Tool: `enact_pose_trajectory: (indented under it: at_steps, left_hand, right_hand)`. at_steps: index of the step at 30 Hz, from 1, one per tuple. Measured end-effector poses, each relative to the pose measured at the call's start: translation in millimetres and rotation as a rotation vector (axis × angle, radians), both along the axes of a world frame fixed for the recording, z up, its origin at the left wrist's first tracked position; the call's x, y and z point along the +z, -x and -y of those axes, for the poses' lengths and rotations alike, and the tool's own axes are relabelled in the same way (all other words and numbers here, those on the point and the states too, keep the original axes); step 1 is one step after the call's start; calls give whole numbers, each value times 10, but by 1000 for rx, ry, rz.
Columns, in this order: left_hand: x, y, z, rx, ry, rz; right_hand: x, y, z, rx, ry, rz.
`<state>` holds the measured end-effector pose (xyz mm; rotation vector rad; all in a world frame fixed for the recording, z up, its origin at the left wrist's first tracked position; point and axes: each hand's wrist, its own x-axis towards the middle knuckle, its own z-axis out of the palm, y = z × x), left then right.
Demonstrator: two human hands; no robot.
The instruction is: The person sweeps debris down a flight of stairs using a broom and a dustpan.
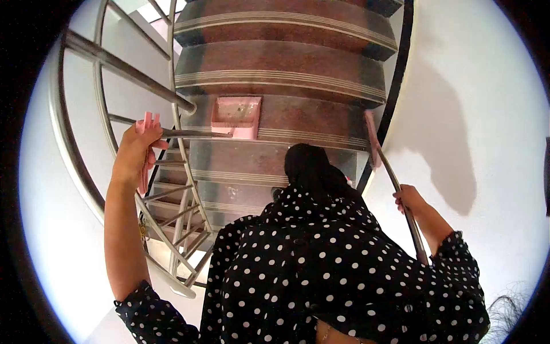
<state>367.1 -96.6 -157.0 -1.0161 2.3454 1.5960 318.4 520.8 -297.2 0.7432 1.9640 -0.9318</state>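
My left hand (pixel 137 150) is closed around the pink grip at the top of a long-handled dustpan. The pink dustpan (pixel 246 131) rests on a stair tread, with some debris visible in its pan. Its metal pole runs from the pan toward my left hand. On the other side, my right hand (pixel 410 200) is wrapped around the pole of a broom (pixel 392 175). The broom's narrow pink head (pixel 372 137) is at the right end of the step, close to the dark skirting of the wall.
Reddish-brown stairs (pixel 281 54) with striped, grooved edges climb ahead and drop away below. A metal railing (pixel 123 66) curves along the left side. A white wall (pixel 492 114) with dark skirting (pixel 399 74) bounds the right.
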Motion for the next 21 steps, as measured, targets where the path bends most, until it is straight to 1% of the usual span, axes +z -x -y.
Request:
enact_pose_trajectory:
  at_steps: [1,3,5,7,8,9,10,11,13,14,16,17,18,19,21]
  left_hand:
    - [-7,-45,2,-1,11,6]
    - [-6,-125,-17,-6,36,-1]
    - [-28,-171,-18,-21,62,-6]
    - [-38,-202,-2,-39,61,-11]
    - [-35,-211,8,-38,76,-15]
    - [-38,-243,-13,-39,82,-8]
    - [57,-251,-88,-31,92,9]
    - [46,-278,-85,-17,96,4]
    - [-8,-318,-72,-21,83,-36]
    - [9,-333,-88,-28,100,-18]
    - [4,-362,-55,-28,94,-30]
    - [-11,-372,-47,-35,85,-32]
    - [-17,-381,-51,-32,83,-28]
    - [-7,-372,-53,-32,75,-31]
    - [14,-333,-36,-36,74,-35]
  right_hand:
    - [-134,92,-1,12,0,-5]
    - [-473,280,-42,-214,22,156]
    - [-619,466,43,-165,84,72]
    - [-683,631,201,-83,169,60]
    - [-708,749,322,-71,169,53]
    - [-706,785,430,13,181,66]
    - [-690,762,524,96,193,84]
    - [-675,786,624,111,196,79]
    - [-491,752,761,157,146,156]
    - [-379,734,717,161,145,154]
    - [-69,688,529,88,175,137]
    - [85,639,456,15,106,120]
    - [209,618,382,-1,36,149]
    - [256,604,335,1,37,149]
    - [291,607,270,70,-61,169]
